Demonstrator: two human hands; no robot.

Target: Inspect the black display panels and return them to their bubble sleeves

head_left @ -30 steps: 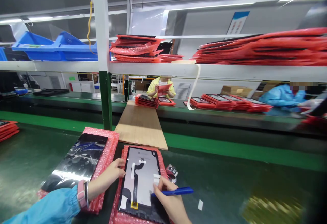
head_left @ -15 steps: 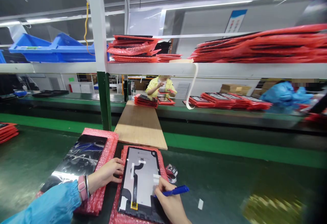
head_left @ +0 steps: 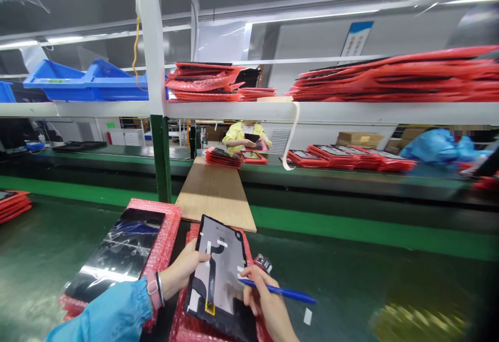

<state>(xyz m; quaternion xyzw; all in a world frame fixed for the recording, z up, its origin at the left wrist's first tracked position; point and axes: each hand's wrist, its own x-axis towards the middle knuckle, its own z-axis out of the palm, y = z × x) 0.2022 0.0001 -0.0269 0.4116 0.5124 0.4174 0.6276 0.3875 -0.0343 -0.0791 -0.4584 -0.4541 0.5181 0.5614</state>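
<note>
A display panel (head_left: 230,265) lies back side up, tilted off a red bubble-wrap bag (head_left: 180,322). Its back is grey with a black border, a dark flex cable and white tape strips. My left hand (head_left: 183,270) grips its left edge, thumb on the back and fingers hidden beneath. Between the fingers of my right hand (head_left: 267,300) is a blue pen (head_left: 292,294), its tip pointing left over the panel. That hand is at the panel's right edge; whether it also grips the panel I cannot tell. Left of it, a glossy black panel (head_left: 120,253) rests on bubble wrap.
A metallic tape roll (head_left: 263,263) and a white slip (head_left: 307,316) lie on the green bench (head_left: 351,279). A wooden board (head_left: 216,191) spans toward the far bench. Red-wrapped stacks (head_left: 390,79) and blue bins (head_left: 93,82) fill the shelf. Two co-workers sit beyond.
My left hand has moved from beside the panel onto its left edge. The panel has risen and tilted off the wrap. The pen has turned flatter in my right hand.
</note>
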